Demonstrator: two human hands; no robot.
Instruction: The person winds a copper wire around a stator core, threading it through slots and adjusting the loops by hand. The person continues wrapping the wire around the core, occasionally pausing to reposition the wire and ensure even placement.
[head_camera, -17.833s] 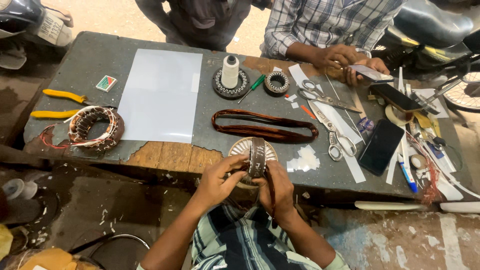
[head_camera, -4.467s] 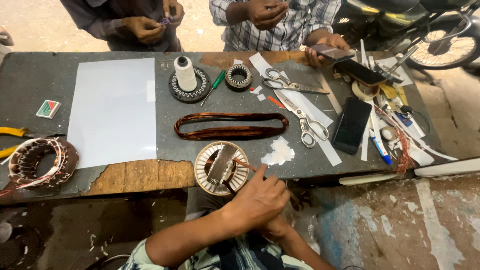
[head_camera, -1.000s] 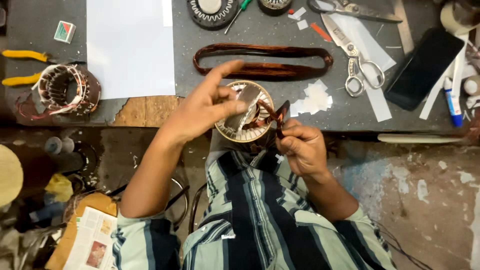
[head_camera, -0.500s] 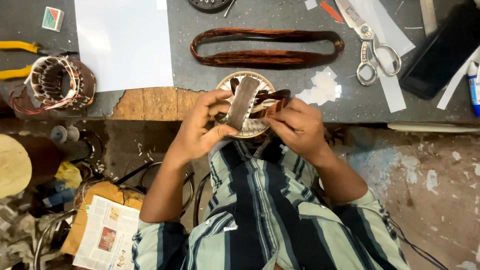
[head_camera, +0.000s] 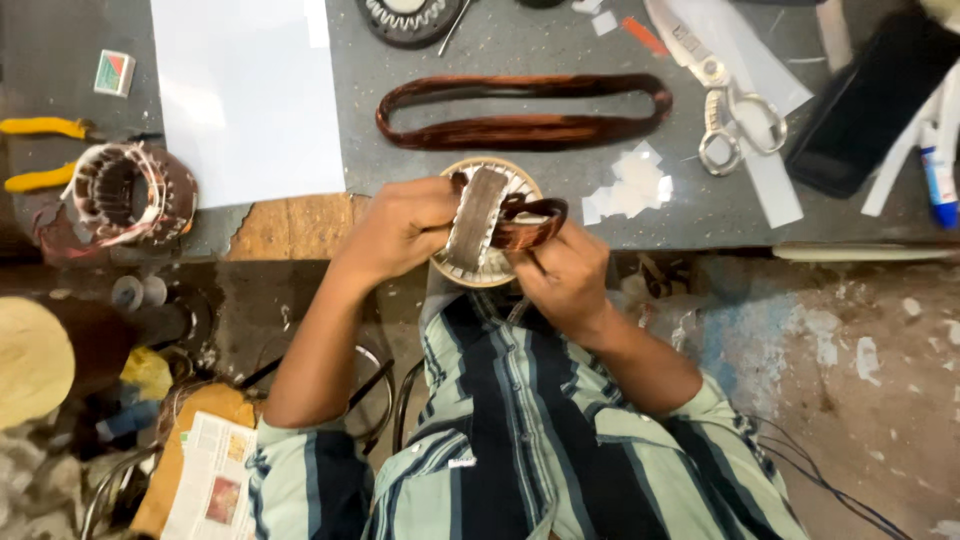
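Note:
A round slotted metal stator ring (head_camera: 512, 178) sits at the near edge of the grey table (head_camera: 520, 50), in front of my chest. My left hand (head_camera: 400, 230) grips the ring and a flat grey metal strip (head_camera: 474, 218) laid across it. My right hand (head_camera: 565, 275) pinches a loop of brown copper wire coil (head_camera: 530, 222) at the ring's right side. A second, long oval copper coil (head_camera: 525, 115) lies on the table just beyond the ring.
A white sheet (head_camera: 250, 90) lies at the left, with a wound stator (head_camera: 130, 190) and yellow-handled pliers (head_camera: 45, 150) beside it. Scissors (head_camera: 725, 110), paper scraps (head_camera: 630, 185), a black phone (head_camera: 865, 100) and another stator ring (head_camera: 410, 15) lie to the right and rear.
The view has dropped closer to my lap. Both hands came together on the ring; my left hand now clamps the metal strip and my right hand holds the coil loop against it.

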